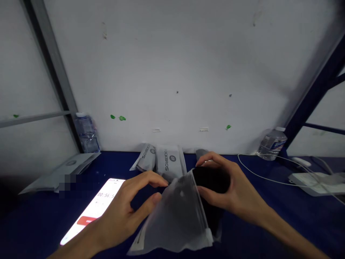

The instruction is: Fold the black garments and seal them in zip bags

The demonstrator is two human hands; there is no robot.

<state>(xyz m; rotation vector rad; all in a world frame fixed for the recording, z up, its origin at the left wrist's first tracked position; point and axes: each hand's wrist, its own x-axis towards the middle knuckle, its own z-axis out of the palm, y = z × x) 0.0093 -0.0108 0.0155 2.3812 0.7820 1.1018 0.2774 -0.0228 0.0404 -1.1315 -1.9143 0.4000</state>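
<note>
Frosted zip bag, held over the worktop: left hand pinched one lip of its mouth, fingers otherwise loosely spread; right hand closed round a black bundle at that mouth. Risk: so light a pinch could slip, collapsing the opening.

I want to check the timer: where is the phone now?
In the head view the phone lies on the blue table, lower left, partly hidden by the left hand.
</note>
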